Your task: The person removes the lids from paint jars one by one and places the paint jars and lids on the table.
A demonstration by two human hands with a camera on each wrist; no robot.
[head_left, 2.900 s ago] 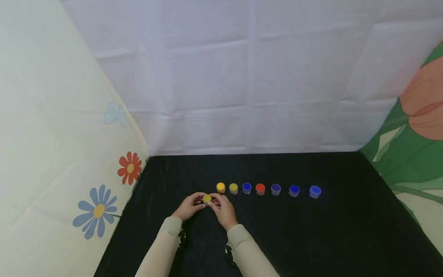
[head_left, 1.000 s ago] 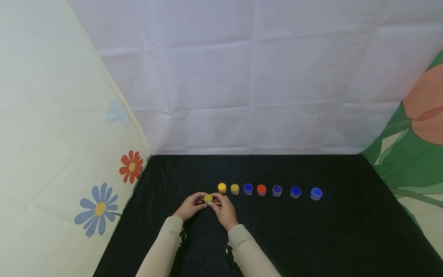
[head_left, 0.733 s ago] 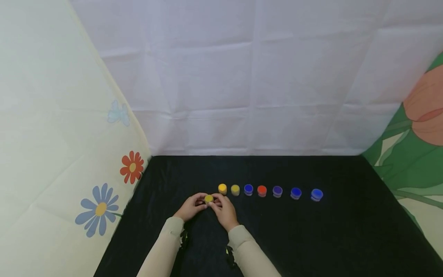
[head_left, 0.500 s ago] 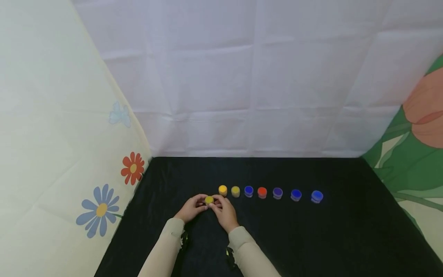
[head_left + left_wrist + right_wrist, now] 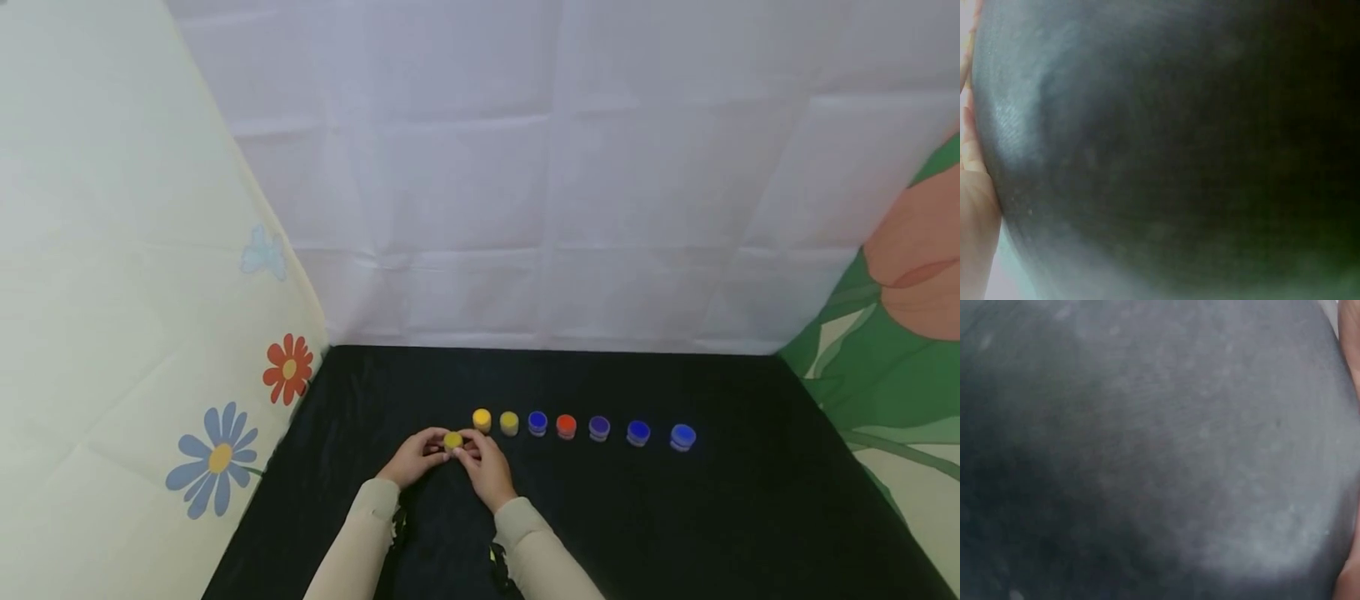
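Note:
In the head view a small jar with an olive-yellow lid (image 5: 453, 441) is between both hands, left of a row of similar small jars. My left hand (image 5: 411, 457) pinches its left side with thumb and fingers. From the right, the thumb and fingers of my right hand (image 5: 486, 469) grip the same jar. Closest to the hands in the row stands a jar with an orange-yellow lid (image 5: 482, 420), then another olive-yellow one (image 5: 509, 422). Blurred dark cloth fills most of both wrist views; only slivers of the left hand (image 5: 975, 219) and right hand (image 5: 1350, 344) show at the edges.
The row runs rightward with a blue jar (image 5: 537, 422), a red jar (image 5: 566, 427), a purple jar (image 5: 599, 428), a darker blue jar (image 5: 638, 432) and a lighter blue jar (image 5: 682, 437). Black cloth (image 5: 712, 517) covers the table. A white sheet (image 5: 450, 167) hangs behind.
The head view has tilted slightly, so the table and jars appear a little lower. Both hands keep hold of the olive-yellow jar in the same place beside the row.

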